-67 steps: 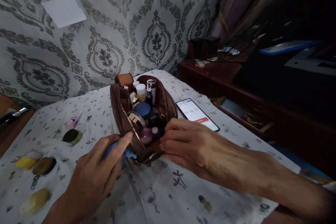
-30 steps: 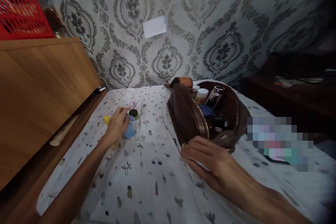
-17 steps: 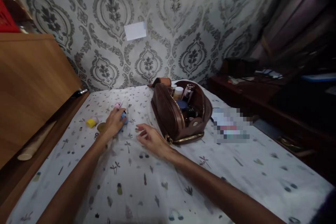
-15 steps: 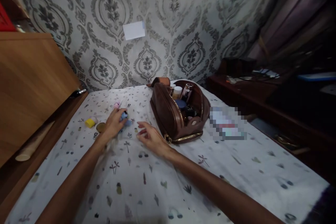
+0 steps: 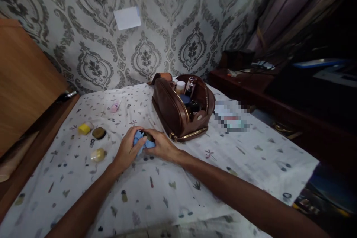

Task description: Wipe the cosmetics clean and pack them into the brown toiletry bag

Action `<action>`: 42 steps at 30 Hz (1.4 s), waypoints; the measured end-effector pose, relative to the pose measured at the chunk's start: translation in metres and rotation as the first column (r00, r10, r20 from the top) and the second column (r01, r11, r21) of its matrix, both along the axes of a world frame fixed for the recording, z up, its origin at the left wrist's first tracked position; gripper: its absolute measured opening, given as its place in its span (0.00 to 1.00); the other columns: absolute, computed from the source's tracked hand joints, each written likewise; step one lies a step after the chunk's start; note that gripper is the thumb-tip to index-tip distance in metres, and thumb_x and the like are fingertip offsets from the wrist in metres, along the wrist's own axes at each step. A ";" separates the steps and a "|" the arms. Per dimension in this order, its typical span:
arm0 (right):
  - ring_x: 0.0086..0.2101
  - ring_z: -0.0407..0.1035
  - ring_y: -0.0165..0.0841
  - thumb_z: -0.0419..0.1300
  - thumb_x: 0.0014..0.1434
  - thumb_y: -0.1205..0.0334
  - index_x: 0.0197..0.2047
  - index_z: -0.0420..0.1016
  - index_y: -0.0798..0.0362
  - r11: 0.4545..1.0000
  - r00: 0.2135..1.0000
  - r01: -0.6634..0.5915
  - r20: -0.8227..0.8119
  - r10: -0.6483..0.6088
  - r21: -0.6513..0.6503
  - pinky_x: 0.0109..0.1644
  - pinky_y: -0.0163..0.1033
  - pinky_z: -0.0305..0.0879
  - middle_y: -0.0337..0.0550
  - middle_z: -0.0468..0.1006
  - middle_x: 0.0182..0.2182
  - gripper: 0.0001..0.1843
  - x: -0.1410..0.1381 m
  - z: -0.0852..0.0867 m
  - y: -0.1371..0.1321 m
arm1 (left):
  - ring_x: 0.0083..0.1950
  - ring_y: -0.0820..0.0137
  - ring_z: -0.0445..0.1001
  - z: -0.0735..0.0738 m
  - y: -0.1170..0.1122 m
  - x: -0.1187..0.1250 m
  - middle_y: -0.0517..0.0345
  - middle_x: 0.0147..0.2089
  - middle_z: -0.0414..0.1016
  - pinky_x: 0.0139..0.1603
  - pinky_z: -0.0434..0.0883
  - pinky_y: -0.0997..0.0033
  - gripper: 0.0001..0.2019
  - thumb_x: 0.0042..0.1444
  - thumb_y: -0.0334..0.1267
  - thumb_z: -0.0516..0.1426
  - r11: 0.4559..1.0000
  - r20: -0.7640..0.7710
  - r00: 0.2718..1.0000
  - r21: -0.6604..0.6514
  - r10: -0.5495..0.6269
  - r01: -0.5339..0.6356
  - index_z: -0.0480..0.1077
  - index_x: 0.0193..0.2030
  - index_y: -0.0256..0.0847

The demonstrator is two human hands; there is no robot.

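My left hand (image 5: 129, 145) is closed around a crumpled blue cloth (image 5: 139, 142) in front of the bag. A small dark round container (image 5: 147, 137) sits against the cloth, partly hidden by fingers. My right hand (image 5: 161, 145) meets the left one and grips this container from the right, its fingers curled over it. Just behind my right hand stands a brown toiletry bag (image 5: 170, 109), unzipped. Inside it are a white-capped jar (image 5: 180, 87), a bottle with a shiny cap (image 5: 191, 85) and a blue round lid (image 5: 184, 99).
Left of my hands lie a yellow-capped item (image 5: 84, 129), a dark round container (image 5: 99, 132), a pale yellow jar (image 5: 98, 155) and a small pink item (image 5: 114, 107). A wooden panel (image 5: 25, 81) borders the printed sheet (image 5: 150, 200). Right of the bag lies a blurred-out item (image 5: 231, 116).
My left hand has come nearer and rightward with the blue cloth and dark container; my right hand has closed on the container. The pale yellow jar now shows. The view has shifted.
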State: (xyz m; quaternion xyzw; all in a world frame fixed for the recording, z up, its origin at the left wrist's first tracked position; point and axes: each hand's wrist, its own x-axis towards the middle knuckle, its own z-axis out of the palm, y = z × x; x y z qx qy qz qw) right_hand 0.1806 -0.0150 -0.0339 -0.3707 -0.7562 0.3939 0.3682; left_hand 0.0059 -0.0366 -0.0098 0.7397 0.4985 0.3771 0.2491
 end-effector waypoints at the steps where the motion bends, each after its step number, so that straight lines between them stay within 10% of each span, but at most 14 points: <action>1: 0.43 0.72 0.37 0.71 0.46 0.66 0.57 0.73 0.55 1.000 1.000 -0.004 0.005 0.004 0.002 0.48 0.41 0.67 0.44 0.79 0.45 0.33 0.000 0.000 0.000 | 0.52 0.61 0.73 0.000 0.000 0.000 0.51 0.49 0.74 0.54 0.69 0.62 0.16 0.65 0.49 0.52 1.000 0.015 1.000 -0.004 0.000 0.001 0.68 0.51 0.41; 13: 0.44 0.72 0.36 0.76 0.41 0.57 0.57 0.70 0.53 0.923 0.934 -0.245 -0.327 0.143 -0.296 0.49 0.41 0.69 0.44 0.77 0.45 0.40 -0.007 -0.014 0.000 | 0.40 0.67 0.70 -0.004 0.004 -0.004 0.59 0.35 0.72 0.44 0.67 0.71 0.14 0.65 0.48 0.51 0.996 0.197 0.978 -0.073 0.066 -0.053 0.69 0.40 0.41; 30: 0.36 0.74 0.29 0.78 0.43 0.55 0.45 0.78 0.52 0.716 0.726 -0.456 -0.686 -0.044 -0.529 0.44 0.34 0.70 0.40 0.81 0.39 0.26 -0.005 0.007 -0.005 | 0.37 0.68 0.69 -0.002 0.010 -0.007 0.61 0.34 0.71 0.38 0.66 0.73 0.22 0.56 0.61 0.58 0.936 0.476 0.815 -0.274 0.330 -0.219 0.72 0.37 0.42; 39: 0.27 0.73 0.26 0.78 0.43 0.53 0.43 0.73 0.50 0.761 0.727 -0.329 -0.664 -0.173 -0.559 0.32 0.32 0.68 0.36 0.80 0.33 0.27 -0.001 0.016 -0.001 | 0.32 0.75 0.66 0.006 0.026 -0.021 0.67 0.32 0.65 0.30 0.65 0.79 0.15 0.46 0.44 0.65 0.858 0.777 0.364 -0.473 0.513 -0.198 0.67 0.36 0.42; 42: 0.25 0.74 0.26 0.79 0.40 0.53 0.41 0.68 0.50 0.768 0.743 -0.272 -0.634 -0.216 -0.580 0.30 0.31 0.68 0.33 0.79 0.33 0.30 -0.001 0.014 0.000 | 0.30 0.76 0.66 0.011 0.020 -0.021 0.67 0.32 0.66 0.29 0.66 0.79 0.14 0.43 0.35 0.64 0.923 0.855 0.354 -0.376 0.378 -0.079 0.66 0.36 0.43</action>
